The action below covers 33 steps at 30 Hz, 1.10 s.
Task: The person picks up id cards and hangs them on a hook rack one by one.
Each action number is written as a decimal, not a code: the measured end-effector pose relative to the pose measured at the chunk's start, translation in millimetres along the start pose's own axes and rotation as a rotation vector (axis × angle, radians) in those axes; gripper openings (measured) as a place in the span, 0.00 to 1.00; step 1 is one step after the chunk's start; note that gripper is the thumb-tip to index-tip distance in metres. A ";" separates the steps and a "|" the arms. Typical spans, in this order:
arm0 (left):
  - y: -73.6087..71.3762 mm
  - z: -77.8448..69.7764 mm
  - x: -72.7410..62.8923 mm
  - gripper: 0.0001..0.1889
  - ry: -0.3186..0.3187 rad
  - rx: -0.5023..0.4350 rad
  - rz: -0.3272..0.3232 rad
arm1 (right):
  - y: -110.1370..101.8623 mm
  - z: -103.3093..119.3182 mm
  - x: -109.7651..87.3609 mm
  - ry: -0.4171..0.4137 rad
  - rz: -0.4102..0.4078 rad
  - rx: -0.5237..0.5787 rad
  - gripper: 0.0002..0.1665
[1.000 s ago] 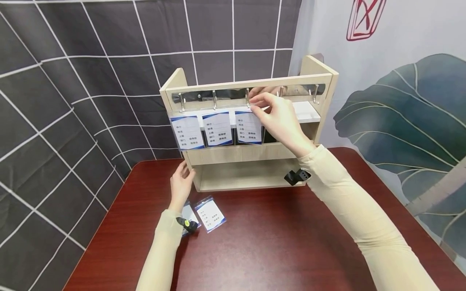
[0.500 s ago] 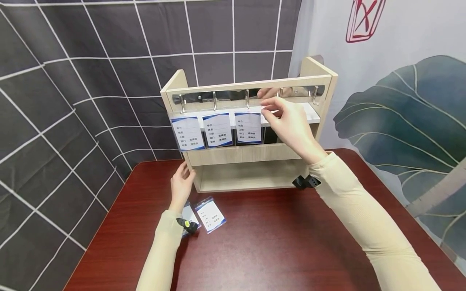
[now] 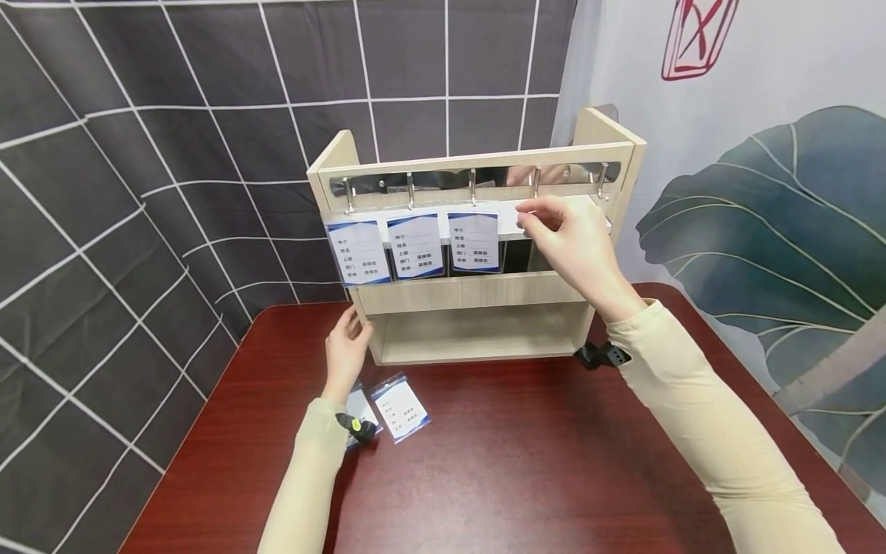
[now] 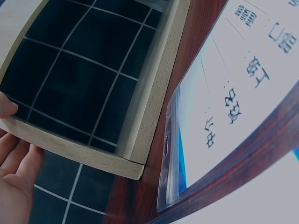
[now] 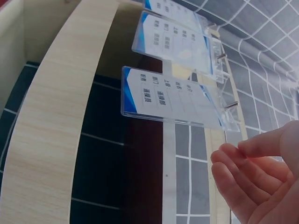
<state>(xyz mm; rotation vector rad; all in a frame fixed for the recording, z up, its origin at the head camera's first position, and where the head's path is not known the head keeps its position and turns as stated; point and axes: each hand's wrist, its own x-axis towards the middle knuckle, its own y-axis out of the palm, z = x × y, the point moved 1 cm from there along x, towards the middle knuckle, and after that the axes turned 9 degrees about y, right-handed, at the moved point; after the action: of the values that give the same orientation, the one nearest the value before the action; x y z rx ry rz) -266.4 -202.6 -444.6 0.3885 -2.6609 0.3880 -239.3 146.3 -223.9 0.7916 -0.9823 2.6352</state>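
Three plastic-sleeved badge cards hang side by side from the metal hooks of a small wooden shelf [image 3: 477,294]: a left card [image 3: 358,254], a middle card [image 3: 415,246] and a right card [image 3: 474,243]. My right hand [image 3: 577,238] is in the air just right of the right card, fingers loosely bent and holding nothing; in the right wrist view its fingertips are apart from that card [image 5: 163,98]. My left hand [image 3: 344,350] holds the shelf's left side panel [image 4: 74,151], with the thumb on one face and the fingers on the other.
Two more badge cards lie on the red-brown table [image 3: 519,462]: a front card [image 3: 400,408] and another card [image 3: 358,406] partly covered by my left wrist. Two hooks at the right, including a hook [image 3: 536,181] above my right hand, carry no card. A dark grid-patterned backdrop [image 3: 208,138] stands behind.
My right hand has drawn away from the top of the right card, moving right and slightly down. The card stays hanging on its hook. My left hand has not moved.
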 end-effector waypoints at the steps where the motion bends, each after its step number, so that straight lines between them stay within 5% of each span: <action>1: 0.3 0.2 -0.1 0.27 0.000 0.000 -0.002 | 0.3 -1.2 -0.4 -0.008 -0.003 0.000 0.12; 33: 1.0 2.9 0.1 0.26 0.043 0.015 -0.003 | 35.1 -33.3 -35.2 0.058 0.128 0.014 0.12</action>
<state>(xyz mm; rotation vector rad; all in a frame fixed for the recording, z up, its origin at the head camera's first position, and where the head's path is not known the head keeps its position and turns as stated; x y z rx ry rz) -267.8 -202.6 -447.2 0.3844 -2.6163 0.4111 -236.9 141.2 -283.4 0.6722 -1.0332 2.7591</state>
